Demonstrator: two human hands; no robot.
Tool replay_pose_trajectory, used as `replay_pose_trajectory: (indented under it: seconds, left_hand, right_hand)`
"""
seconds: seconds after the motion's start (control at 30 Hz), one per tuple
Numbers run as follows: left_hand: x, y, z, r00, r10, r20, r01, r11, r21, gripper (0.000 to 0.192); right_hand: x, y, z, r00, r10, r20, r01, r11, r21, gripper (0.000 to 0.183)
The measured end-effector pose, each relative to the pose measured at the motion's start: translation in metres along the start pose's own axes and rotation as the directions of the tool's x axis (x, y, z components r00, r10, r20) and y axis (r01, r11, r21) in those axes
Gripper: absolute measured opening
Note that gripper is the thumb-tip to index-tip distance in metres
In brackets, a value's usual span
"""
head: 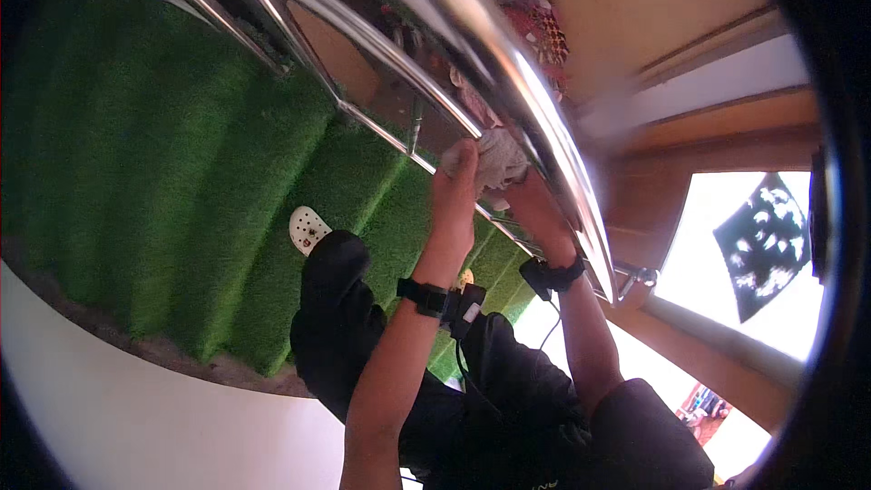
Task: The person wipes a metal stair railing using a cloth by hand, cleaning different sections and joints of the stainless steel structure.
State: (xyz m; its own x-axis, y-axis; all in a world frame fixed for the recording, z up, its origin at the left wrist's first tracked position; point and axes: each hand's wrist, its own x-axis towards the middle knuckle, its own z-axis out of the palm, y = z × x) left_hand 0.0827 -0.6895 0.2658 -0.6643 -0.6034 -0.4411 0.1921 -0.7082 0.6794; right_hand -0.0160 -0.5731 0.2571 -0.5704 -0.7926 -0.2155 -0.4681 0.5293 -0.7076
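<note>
A crumpled light grey cloth (502, 160) is wrapped about a lower metal rail (408, 75) of a stair railing. My left hand (457, 167) grips the cloth from the left side, its thumb on top. On the cloth's other side is my right hand (537, 207), partly hidden beneath the thick polished handrail (544, 102); its fingers press against the cloth. Both wrists carry black straps with small dark devices and cables.
Stairs covered in green artificial turf (272, 150) run below the railing. A white clog (309, 228) is on one step. A white wall (170, 408) borders the stairs, and a bright window (748, 245) is at the right.
</note>
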Motion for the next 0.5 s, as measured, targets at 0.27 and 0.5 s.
replay_pose_trajectory:
  seconds: [0.27, 0.5]
  left_hand:
    - [0.01, 0.052, 0.002, 0.992, 0.124, -0.012, -0.123, 0.992, 0.026, 0.061]
    - [0.016, 0.085, 0.001, 0.985, -0.092, 0.147, 0.091, 0.996, 0.011, 0.077]
  right_hand:
    - [0.053, -0.047, -0.002, 0.956, -0.135, -0.26, 0.209, 0.935, 0.285, 0.043]
    - [0.072, -0.134, -0.009, 0.989, 0.096, -0.117, -0.034, 0.895, 0.445, 0.061]
